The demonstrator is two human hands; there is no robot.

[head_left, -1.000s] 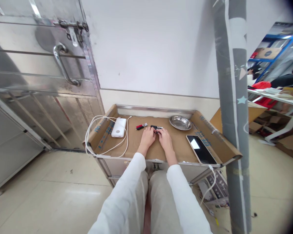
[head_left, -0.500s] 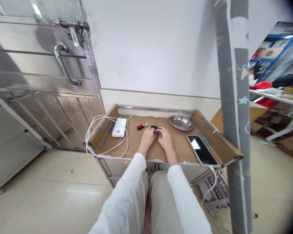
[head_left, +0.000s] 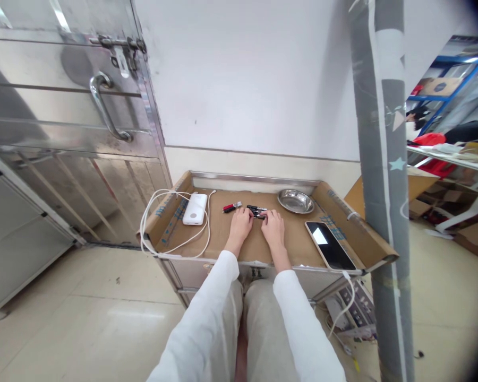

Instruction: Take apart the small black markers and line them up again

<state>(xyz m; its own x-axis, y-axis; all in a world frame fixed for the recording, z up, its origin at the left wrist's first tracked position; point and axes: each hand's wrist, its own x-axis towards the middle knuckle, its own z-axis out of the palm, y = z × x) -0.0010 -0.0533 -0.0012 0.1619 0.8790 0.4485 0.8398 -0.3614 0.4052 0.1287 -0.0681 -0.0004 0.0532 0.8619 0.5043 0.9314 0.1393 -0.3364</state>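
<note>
Several slim black pens (head_left: 257,210) lie side by side on the brown cardboard table top (head_left: 223,236), between my two hands. My left hand (head_left: 241,225) is closed, its fingers curled at the left end of the nearest pen. At that pen's right end, my right hand (head_left: 273,228) has its fingertips pinched together. Part of the pen is hidden under the fingers. Left of the pens lie a red pen-like item and a black one with silvery ends (head_left: 231,207), which neither hand touches.
A white power bank (head_left: 195,209) with a looped white cable sits at the left. To the right are a round steel dish (head_left: 296,201) and a phone (head_left: 330,245) on a cable. Raised cardboard edges (head_left: 348,220) border the table; a wrapped grey pole (head_left: 382,159) stands at its right.
My hands have moved apart, the right one slightly to the right. More of the black pens shows between them. The other items on the table have stayed put.
</note>
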